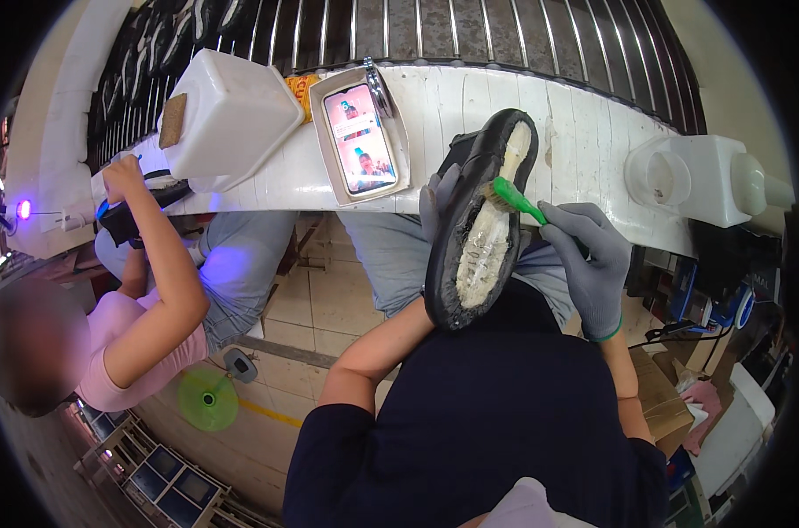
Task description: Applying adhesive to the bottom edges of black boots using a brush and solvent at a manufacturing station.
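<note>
The gloved left hand (438,204) grips a black shoe (480,220) sole-up, just in front of the white workbench (584,132). The gloved right hand (590,257) pinches a green brush (512,198), bristles on the pale sole bottom. Brushing the sole looks to be in hand; the next stroke calls for even coverage toward the heel, beside the phone tray (360,136).

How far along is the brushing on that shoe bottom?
Done: pale coating covers most of the black shoe's bottom. In hand: the left hand holds the shoe sole-up while the right hand works the green brush near its upper end. Left: the black rim is bare.
</note>
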A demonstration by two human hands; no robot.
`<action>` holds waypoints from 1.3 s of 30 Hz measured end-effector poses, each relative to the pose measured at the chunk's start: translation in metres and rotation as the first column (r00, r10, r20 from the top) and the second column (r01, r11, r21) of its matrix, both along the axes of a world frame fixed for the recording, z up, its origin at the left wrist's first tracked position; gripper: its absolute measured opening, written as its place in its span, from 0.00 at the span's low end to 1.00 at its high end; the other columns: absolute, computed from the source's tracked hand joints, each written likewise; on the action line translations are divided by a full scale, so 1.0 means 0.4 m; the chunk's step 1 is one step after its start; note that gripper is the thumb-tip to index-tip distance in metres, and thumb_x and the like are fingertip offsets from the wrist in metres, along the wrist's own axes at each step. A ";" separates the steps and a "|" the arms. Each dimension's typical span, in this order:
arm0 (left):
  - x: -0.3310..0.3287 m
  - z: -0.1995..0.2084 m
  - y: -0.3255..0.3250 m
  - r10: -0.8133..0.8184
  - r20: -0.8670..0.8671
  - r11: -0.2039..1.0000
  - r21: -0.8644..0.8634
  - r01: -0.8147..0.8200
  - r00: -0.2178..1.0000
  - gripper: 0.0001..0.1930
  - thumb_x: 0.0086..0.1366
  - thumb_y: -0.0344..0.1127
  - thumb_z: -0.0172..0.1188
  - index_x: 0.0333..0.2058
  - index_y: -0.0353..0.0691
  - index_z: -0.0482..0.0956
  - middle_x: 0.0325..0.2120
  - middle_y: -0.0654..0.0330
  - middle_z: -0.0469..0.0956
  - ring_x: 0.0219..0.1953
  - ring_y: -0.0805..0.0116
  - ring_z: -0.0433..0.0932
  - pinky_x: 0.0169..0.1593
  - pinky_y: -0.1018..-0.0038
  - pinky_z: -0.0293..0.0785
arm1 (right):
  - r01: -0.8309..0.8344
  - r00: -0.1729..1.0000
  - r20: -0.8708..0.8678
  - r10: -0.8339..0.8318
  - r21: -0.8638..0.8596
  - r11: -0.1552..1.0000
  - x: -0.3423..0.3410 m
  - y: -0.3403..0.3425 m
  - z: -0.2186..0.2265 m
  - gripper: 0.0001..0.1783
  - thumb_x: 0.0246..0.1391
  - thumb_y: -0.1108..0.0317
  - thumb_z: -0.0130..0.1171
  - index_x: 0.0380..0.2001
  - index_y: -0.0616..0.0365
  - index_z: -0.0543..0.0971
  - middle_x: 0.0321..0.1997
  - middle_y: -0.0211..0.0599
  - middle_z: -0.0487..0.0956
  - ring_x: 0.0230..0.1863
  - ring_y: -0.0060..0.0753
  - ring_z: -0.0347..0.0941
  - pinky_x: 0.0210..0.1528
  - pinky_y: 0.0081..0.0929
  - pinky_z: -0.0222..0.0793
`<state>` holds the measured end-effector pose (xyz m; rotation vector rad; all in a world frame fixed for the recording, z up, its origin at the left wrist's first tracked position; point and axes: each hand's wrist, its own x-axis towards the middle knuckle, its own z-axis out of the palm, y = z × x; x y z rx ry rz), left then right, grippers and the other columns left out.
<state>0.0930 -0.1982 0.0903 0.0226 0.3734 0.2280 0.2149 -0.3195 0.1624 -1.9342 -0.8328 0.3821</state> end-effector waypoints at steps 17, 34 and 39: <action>0.019 -0.162 -0.045 0.296 -0.019 0.500 0.855 -0.138 0.955 0.22 0.68 0.42 0.51 0.57 0.38 0.64 0.50 0.56 0.71 0.51 0.63 0.72 0.56 0.68 0.68 | -0.265 0.916 -0.307 0.259 0.023 0.964 0.026 -0.049 0.049 0.10 0.46 0.73 0.66 0.36 0.59 0.85 0.30 0.36 0.81 0.31 0.20 0.76 0.35 0.20 0.71; -0.021 -0.260 -0.075 0.404 -0.138 0.022 0.990 0.141 0.904 0.31 0.67 0.28 0.51 0.65 0.40 0.49 0.60 0.51 0.61 0.59 0.61 0.67 0.62 0.64 0.66 | -0.025 0.979 -0.204 -0.005 -0.146 0.989 0.134 -0.004 -0.040 0.06 0.52 0.74 0.62 0.32 0.65 0.82 0.25 0.28 0.76 0.27 0.13 0.66 0.30 0.16 0.61; -0.013 -0.269 -0.082 0.474 -0.243 0.037 0.966 0.256 0.847 0.42 0.53 0.39 0.68 0.60 0.37 0.53 0.55 0.47 0.65 0.55 0.52 0.68 0.60 0.51 0.59 | -0.161 0.959 -0.246 0.143 -0.053 0.986 0.107 -0.025 -0.014 0.03 0.50 0.76 0.62 0.29 0.66 0.82 0.26 0.29 0.77 0.29 0.15 0.67 0.32 0.17 0.64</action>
